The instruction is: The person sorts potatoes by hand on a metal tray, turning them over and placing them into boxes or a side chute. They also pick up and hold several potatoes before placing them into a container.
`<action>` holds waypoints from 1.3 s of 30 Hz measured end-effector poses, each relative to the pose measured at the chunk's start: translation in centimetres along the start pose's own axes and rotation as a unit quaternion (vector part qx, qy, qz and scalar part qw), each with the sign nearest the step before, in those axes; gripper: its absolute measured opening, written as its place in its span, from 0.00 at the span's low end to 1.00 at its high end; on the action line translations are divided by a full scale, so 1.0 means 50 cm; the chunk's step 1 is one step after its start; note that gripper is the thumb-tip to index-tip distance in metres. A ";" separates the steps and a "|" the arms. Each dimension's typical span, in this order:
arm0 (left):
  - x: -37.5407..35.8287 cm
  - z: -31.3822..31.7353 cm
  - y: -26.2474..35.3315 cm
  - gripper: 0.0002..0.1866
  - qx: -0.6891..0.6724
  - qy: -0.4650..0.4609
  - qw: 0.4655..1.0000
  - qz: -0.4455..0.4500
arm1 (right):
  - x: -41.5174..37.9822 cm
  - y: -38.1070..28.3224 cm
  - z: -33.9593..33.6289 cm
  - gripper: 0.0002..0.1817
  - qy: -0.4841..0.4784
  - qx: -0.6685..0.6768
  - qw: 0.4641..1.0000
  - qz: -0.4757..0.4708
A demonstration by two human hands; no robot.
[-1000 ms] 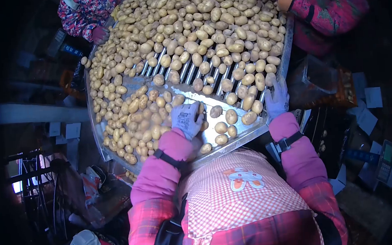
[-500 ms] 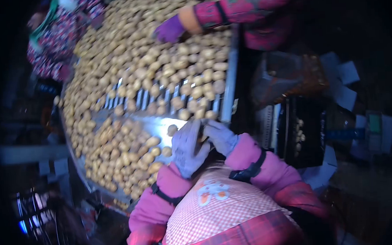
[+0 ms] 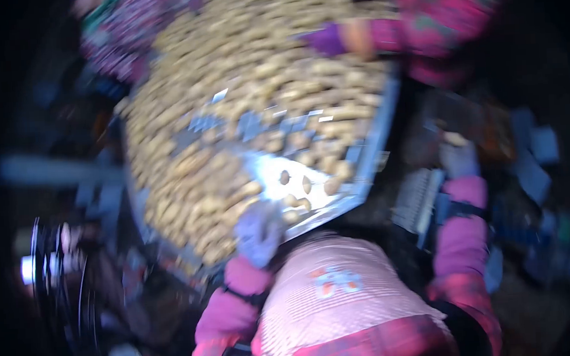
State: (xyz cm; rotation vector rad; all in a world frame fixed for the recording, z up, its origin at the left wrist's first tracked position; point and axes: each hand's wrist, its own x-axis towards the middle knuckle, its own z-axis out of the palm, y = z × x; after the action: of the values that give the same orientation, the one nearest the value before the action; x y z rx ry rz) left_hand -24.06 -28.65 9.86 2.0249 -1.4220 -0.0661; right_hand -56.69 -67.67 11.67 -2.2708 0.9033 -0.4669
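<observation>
From where I stand, the big metal table (image 3: 378,144) fills the middle of the room, its far and left parts covered with a thick spread of potatoes (image 3: 266,69). They crowd up to the rim on the left, and thin out toward the near right, where dark gaps between slats (image 3: 250,125) show among them. Beyond the slats, a shiny metal plate (image 3: 268,172) lies mostly bare.

Off the table's right side, in the gloom, sits a box (image 3: 497,134) with an orange-brown side; its contents are too dim to make out. Nearer the person in the pink checked apron (image 3: 335,265) stands a pale ridged rack (image 3: 415,200).

Across the table, a co-worker's purple glove (image 3: 326,40) reaches in over the heap.

The person's left hand (image 3: 259,234), gloved in pale lilac, is at the table's near edge, just beside the heap; blur hides whether its fingers are spread or closed. The right hand (image 3: 459,159) is stretched out well apart from it, by the box, with one pale potato (image 3: 454,139) at its fingertips; I can't tell whether they pinch it.

A few loose potatoes (image 3: 306,184) dot the plate, between the two hands.
</observation>
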 end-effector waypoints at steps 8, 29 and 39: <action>-0.111 -0.105 -0.132 0.31 0.174 0.086 0.963 -0.185 | 0.054 0.031 0.295 0.22 0.181 -0.093 0.979 0.000; 0.014 -0.002 -0.261 0.28 -0.165 0.153 0.962 -0.152 | 0.041 -0.210 0.451 0.12 0.126 -0.266 0.943 -0.157; 0.028 -0.214 -0.576 0.43 0.306 0.059 0.830 -0.463 | 0.048 -0.225 0.445 0.12 0.086 -0.286 0.950 -0.088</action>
State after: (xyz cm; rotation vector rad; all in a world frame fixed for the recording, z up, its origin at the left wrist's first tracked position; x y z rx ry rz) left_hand 4.41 -19.06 3.32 3.0182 -0.2458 0.1205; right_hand -37.85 -53.43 3.24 -2.8932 1.0247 -0.5398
